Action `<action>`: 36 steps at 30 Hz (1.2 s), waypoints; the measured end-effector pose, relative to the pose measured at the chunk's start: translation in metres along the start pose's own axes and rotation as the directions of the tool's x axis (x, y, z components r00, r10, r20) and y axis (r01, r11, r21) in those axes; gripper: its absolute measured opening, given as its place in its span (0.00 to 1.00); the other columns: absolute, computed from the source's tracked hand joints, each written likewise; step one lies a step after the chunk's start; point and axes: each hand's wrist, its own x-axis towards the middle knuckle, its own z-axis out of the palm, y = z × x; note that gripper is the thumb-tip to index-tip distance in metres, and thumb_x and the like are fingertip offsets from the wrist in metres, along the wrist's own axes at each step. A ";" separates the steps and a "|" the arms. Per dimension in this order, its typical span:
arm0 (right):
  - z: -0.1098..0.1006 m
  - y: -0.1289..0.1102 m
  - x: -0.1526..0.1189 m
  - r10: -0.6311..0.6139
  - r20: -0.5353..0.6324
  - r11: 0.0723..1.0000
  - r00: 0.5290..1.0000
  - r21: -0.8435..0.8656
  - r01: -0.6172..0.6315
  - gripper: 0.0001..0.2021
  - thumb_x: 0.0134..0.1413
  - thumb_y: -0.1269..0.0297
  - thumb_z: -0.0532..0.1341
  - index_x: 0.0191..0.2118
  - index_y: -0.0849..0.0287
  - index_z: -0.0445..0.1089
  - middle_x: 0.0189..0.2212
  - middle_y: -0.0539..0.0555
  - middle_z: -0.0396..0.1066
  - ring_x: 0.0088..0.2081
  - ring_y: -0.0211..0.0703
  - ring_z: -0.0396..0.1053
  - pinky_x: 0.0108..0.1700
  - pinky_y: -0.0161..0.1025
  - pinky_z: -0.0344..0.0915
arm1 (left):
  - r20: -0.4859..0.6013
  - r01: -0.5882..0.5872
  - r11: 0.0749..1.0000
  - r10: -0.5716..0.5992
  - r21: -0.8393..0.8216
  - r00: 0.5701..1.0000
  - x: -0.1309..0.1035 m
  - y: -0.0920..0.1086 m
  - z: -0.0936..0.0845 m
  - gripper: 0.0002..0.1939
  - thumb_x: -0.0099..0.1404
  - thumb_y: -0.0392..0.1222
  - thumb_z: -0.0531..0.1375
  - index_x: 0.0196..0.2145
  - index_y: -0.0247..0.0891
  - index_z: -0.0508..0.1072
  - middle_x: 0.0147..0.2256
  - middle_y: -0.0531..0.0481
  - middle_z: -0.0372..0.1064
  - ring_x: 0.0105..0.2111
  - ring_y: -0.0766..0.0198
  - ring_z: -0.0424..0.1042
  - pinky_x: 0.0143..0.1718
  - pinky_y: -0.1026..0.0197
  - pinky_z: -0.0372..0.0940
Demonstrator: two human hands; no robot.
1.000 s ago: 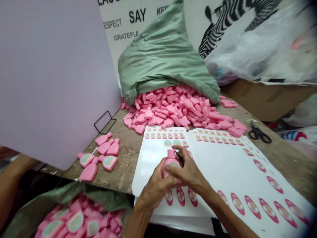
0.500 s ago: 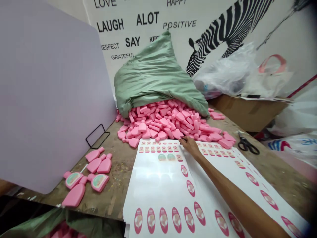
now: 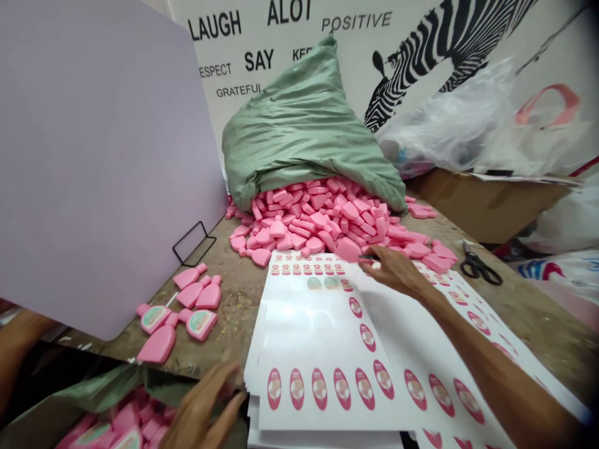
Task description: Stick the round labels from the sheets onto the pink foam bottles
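Observation:
My right hand (image 3: pixel 393 269) is at the front of the pink bottle heap (image 3: pixel 309 218), over the upper part of the sticker sheets (image 3: pixel 309 340). Its fingers close on the neck end of a flat pink bottle (image 3: pixel 349 250), smeared by motion. A thin dark tool (image 3: pixel 369 257), of a kind I cannot make out, pokes from the same fingertips. My left hand (image 3: pixel 206 408) is low in view, fingers stretched and apart, holding nothing. It hovers between the sheets and a green sack (image 3: pixel 60 399) of pink bottles below the table edge.
Several pink bottles, two with green labels (image 3: pixel 201 323), lie left on the table. A pale partition (image 3: pixel 107 156) stands behind them, with a wire stand (image 3: pixel 194 243) and another person's arm (image 3: pixel 23 333) beside it. Scissors (image 3: pixel 480 265) and a cardboard box (image 3: pixel 491 202) are right.
My right hand has shifted right, and a pink bottle has come with it from the heap's front. My left hand has entered at the bottom. The view has tilted slightly down.

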 end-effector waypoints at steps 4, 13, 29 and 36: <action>-0.030 -0.033 -0.069 -0.407 0.393 0.914 0.825 0.173 0.368 0.10 0.47 0.66 0.58 0.37 0.55 0.70 0.35 0.52 0.72 0.35 0.42 0.67 0.37 0.37 0.60 | 0.292 -0.482 0.876 0.464 -0.010 0.837 0.032 0.047 0.055 0.26 0.55 0.46 0.63 0.52 0.43 0.69 0.58 0.44 0.60 0.58 0.50 0.58 0.58 0.50 0.54; -0.002 -0.024 -0.072 -0.444 0.370 0.838 0.816 0.494 0.232 0.13 0.59 0.57 0.52 0.44 0.56 0.67 0.37 0.52 0.71 0.36 0.39 0.67 0.38 0.35 0.62 | 0.681 0.102 0.937 0.165 -0.334 0.713 0.043 0.058 0.120 0.20 0.57 0.53 0.61 0.39 0.33 0.69 0.27 0.47 0.73 0.20 0.68 0.69 0.20 0.68 0.61; 0.079 0.007 -0.034 -0.233 -0.149 0.972 0.961 -0.047 0.229 0.06 0.58 0.65 0.53 0.33 0.57 0.65 0.32 0.55 0.71 0.36 0.45 0.63 0.40 0.40 0.54 | 0.354 0.123 0.813 0.108 -0.569 0.929 0.108 0.055 0.171 0.22 0.58 0.53 0.61 0.39 0.31 0.67 0.36 0.40 0.69 0.29 0.58 0.76 0.28 0.61 0.72; 0.088 -0.003 -0.039 -0.219 -0.169 0.976 0.961 -0.058 0.212 0.06 0.58 0.65 0.53 0.33 0.57 0.65 0.31 0.55 0.71 0.35 0.46 0.63 0.36 0.39 0.53 | 0.371 0.126 0.797 0.130 -0.590 0.919 0.118 0.065 0.183 0.22 0.60 0.54 0.60 0.43 0.32 0.66 0.38 0.41 0.68 0.29 0.56 0.76 0.28 0.58 0.73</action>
